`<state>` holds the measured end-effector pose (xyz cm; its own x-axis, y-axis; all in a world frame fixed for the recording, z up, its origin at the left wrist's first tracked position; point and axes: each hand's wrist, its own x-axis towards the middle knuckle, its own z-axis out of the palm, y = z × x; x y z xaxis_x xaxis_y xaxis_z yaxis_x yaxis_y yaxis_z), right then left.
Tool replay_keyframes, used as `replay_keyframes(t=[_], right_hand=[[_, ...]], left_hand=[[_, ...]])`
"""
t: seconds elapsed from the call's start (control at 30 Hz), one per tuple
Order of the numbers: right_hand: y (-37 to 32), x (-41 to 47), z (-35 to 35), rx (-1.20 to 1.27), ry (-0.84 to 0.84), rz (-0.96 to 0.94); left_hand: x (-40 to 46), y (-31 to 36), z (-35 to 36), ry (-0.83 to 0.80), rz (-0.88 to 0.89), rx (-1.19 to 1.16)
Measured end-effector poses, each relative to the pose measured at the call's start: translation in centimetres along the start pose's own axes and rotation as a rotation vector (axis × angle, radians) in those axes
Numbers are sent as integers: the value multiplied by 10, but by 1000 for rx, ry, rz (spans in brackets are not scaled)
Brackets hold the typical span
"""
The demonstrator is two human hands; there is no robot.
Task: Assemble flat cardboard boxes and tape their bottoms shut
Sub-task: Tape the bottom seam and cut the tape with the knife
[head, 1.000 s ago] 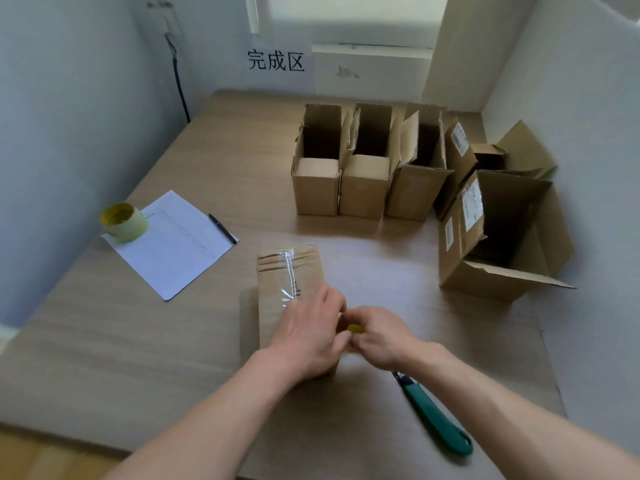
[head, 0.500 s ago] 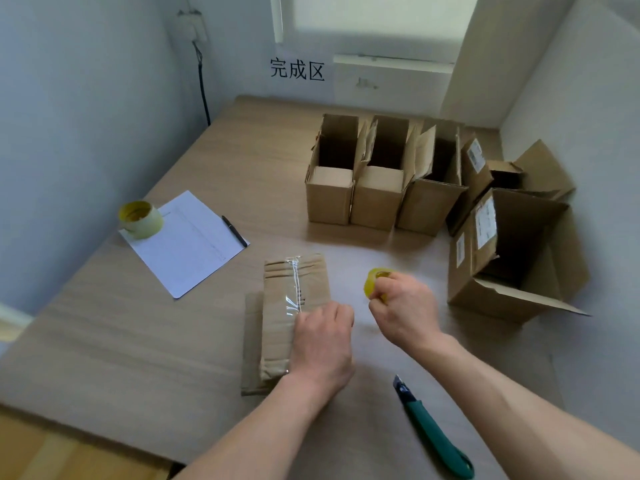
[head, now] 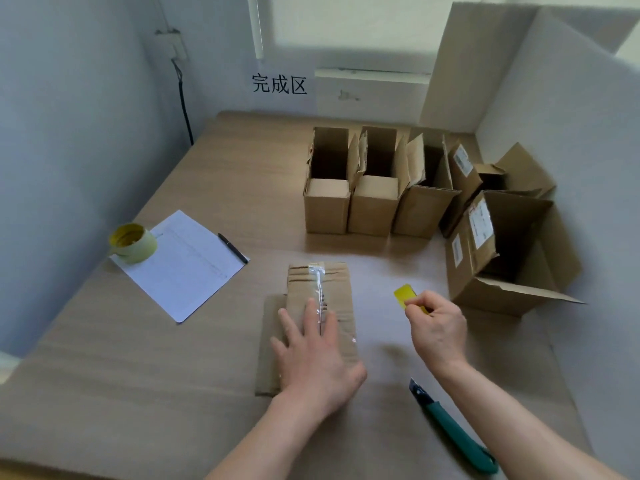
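Note:
A small cardboard box point(head: 332, 285) lies bottom-up on the table, a strip of clear tape point(head: 319, 282) running along its closed seam. My left hand point(head: 311, 351) lies flat on the box with straight fingers pressing on the tape. To the right, my right hand point(head: 437, 327) is lifted and pinches a small yellow card-like piece point(head: 406, 295). A second flat cardboard piece point(head: 272, 344) sticks out from under the box on its left.
Three assembled boxes point(head: 372, 202) stand open at the back, with larger open boxes point(head: 498, 251) at the right by the wall. A green utility knife point(head: 453, 431) lies near my right forearm. A tape roll point(head: 133, 242), paper sheet point(head: 183, 261) and pen point(head: 232, 248) sit at left.
My right hand drew away from the box to the right with the yellow piece. My left hand uncurled and slid flat along the taped seam.

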<state>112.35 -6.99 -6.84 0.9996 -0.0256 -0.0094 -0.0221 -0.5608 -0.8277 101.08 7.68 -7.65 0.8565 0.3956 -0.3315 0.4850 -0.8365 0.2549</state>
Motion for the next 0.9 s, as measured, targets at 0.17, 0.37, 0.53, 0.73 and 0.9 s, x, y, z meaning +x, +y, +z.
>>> replay_keyframes(t=[0.17,0.37,0.53,0.73,0.9], right_hand=[[-11,1,-4,2,59,36],[-10,-4,-12,-48,106,49],[-6,-9,-12,-41,65,40],[-8,-8,-11,-32,67,42],[-6,-6,-9,6,40,47]], left_hand=[[24,-39,-35,-99,399,170],[44,-76,-53,194,681,254],[58,-85,-61,241,686,124],[54,-12,-62,71,194,101],[46,45,-25,61,-47,113]])
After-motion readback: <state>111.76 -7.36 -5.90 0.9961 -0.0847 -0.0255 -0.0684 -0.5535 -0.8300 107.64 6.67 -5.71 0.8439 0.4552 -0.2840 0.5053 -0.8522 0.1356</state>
